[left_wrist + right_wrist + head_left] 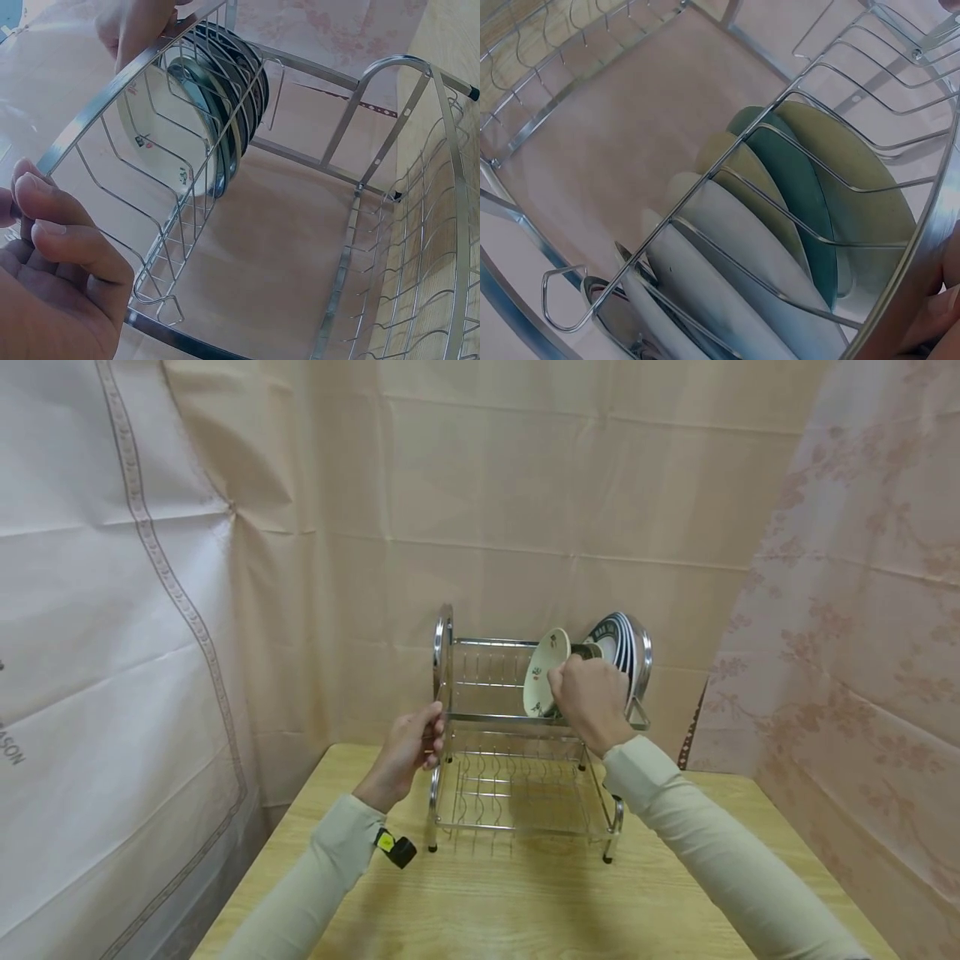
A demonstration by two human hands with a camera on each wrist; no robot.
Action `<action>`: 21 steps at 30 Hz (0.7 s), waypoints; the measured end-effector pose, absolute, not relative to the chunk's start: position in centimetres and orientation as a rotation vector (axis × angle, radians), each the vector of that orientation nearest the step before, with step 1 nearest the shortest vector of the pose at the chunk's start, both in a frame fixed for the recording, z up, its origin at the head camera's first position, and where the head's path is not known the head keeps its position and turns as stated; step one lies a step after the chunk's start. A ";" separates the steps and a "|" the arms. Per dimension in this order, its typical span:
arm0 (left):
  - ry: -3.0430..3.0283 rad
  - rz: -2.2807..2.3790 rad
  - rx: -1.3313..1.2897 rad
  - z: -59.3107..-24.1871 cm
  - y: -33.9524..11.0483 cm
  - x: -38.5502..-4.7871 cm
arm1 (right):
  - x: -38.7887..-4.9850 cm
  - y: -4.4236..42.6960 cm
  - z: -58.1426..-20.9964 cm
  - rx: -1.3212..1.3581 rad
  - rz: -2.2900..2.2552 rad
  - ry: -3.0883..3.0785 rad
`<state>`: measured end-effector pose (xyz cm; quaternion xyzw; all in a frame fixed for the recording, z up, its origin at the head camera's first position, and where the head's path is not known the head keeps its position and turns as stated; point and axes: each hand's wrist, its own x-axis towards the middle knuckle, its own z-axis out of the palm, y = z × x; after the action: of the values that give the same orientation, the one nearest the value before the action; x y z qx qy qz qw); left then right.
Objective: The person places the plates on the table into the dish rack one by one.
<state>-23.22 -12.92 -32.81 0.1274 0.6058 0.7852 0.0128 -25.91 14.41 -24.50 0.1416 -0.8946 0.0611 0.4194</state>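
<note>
A two-tier metal dish rack (pixel 480 718) stands on the table. At its left end, the left hand (pixel 411 739) holds the front of the upper tier between thumb and curled fingers, seen closely in the left wrist view. On the upper tier, the right hand (pixel 594 702) grips the near rim of a cream plate (pixel 546 672) with small printed motifs; its fingertips are largely hidden. Right of that plate stands a row of upright plates (pixel 621 639), some with dark stripes. From below, the right wrist view shows a green plate (pixel 806 195) and several pale ones between the wires.
The rack's lower tier (pixel 517 785) has wavy wire dividers. Beneath it is a light wooden table (pixel 480 902). Beige cloth (pixel 480 485) hangs close behind, with patterned cloth (pixel 862 610) to the right and white cloth (pixel 90 610) to the left.
</note>
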 end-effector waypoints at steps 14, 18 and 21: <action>1.866 2.464 0.390 -32.6 -12.7 -23.1 | -26.5 13.6 -24.5 0.323 0.135 -2.382; 1.875 2.457 0.408 -32.6 -12.8 -23.2 | -26.7 13.5 -24.6 0.309 0.115 -2.396; 1.888 2.449 0.419 -32.6 -12.9 -23.1 | -26.7 13.3 -24.5 0.300 0.091 -2.424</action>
<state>-23.14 -12.89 -32.60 0.1342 0.6051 0.7847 0.0107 -26.66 13.32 -24.49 0.1155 -0.9320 0.0348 0.3417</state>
